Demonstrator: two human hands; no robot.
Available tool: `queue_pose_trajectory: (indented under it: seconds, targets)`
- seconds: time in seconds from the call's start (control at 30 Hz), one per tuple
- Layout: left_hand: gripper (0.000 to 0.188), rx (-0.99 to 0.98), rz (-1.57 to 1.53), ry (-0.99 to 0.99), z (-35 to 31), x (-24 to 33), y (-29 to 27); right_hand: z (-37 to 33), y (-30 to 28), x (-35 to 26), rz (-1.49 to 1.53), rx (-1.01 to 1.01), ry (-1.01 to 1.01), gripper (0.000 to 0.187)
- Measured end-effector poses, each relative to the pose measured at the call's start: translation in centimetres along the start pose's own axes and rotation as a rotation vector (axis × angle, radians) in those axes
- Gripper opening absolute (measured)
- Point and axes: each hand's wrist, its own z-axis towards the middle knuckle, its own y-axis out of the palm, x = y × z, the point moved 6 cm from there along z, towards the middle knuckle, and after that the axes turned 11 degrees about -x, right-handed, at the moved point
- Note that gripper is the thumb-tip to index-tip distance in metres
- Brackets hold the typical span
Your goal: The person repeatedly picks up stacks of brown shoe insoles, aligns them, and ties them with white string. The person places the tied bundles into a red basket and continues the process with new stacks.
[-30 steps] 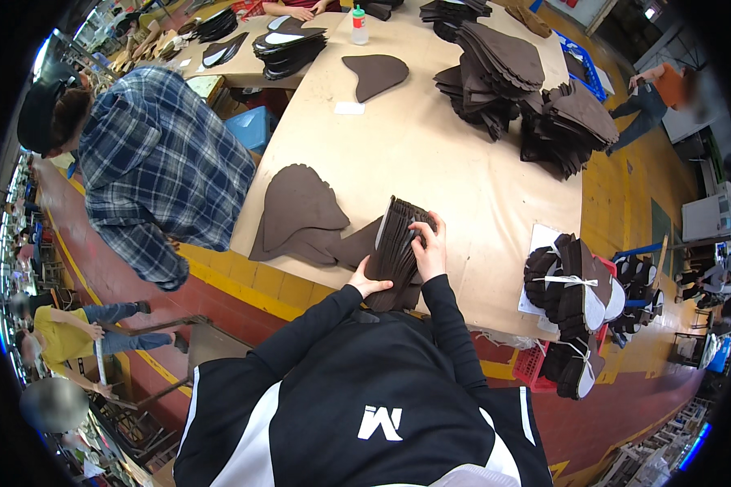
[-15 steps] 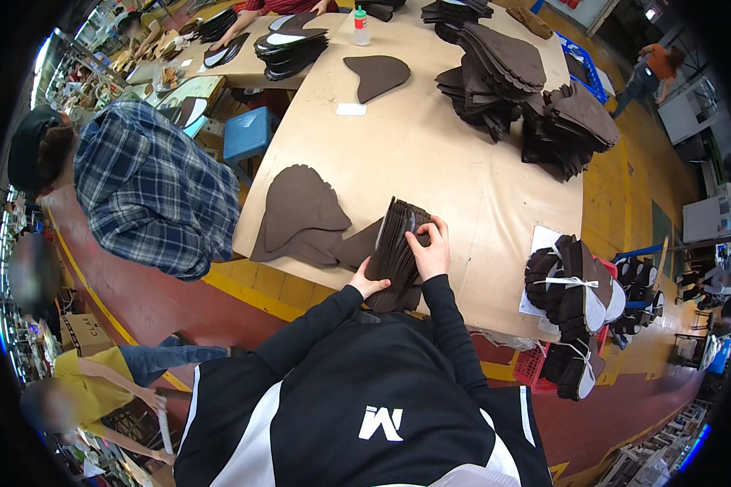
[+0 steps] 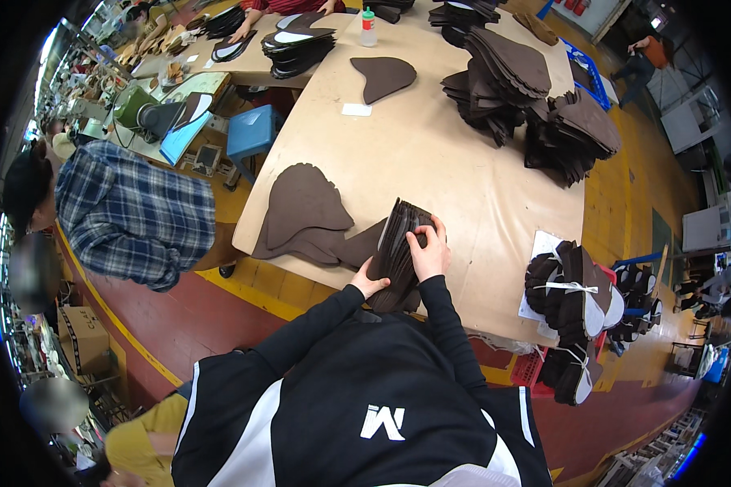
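Observation:
A thick stack of dark brown cut pieces (image 3: pixel 392 264) stands on edge at the table's near side, its layers fanned at the top. My left hand (image 3: pixel 370 280) grips its lower left side, thumb across the front layers. On its right, my right hand (image 3: pixel 431 247) holds the stack with thumb and fingertips among the upper edges. Just left of the stack lie several loose brown pieces (image 3: pixel 307 207), flat and overlapping, one with a scalloped edge. Another single brown piece (image 3: pixel 385 77) rests farther off beside a small white card (image 3: pixel 356 109).
Tall piles of brown pieces (image 3: pixel 508 65) stand at the far right of the tan table (image 3: pixel 479 211). Tied bundles (image 3: pixel 573 288) lie at the right edge above a red basket (image 3: pixel 528 369). A bottle (image 3: pixel 369 28) stands far back. A person in plaid (image 3: pixel 134 211) is at left, near a blue stool (image 3: pixel 252 132).
My hands keep their hold on the stack with little movement. The person in plaid has shifted left, uncovering a sewing machine; the one in yellow has moved lower and nearer.

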Motion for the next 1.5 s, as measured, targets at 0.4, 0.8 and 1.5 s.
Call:
queue_pose_trajectory:
  seconds: [0.4,0.8,1.5]
  targets:
    - [0.107,-0.009,-0.039,0.038,0.1,-1.7,0.0,-0.6,0.7,-0.4,-0.075,0.002,-0.010,0.019]
    - [0.097,-0.007,-0.024,0.066,-2.3,-0.3,-0.1,-2.1,0.1,-2.2,-0.048,0.056,-0.009,0.018]
    - [0.101,0.016,0.124,-0.001,-2.9,-0.4,-0.5,-3.4,0.8,-3.8,-0.253,0.066,-0.116,0.016]
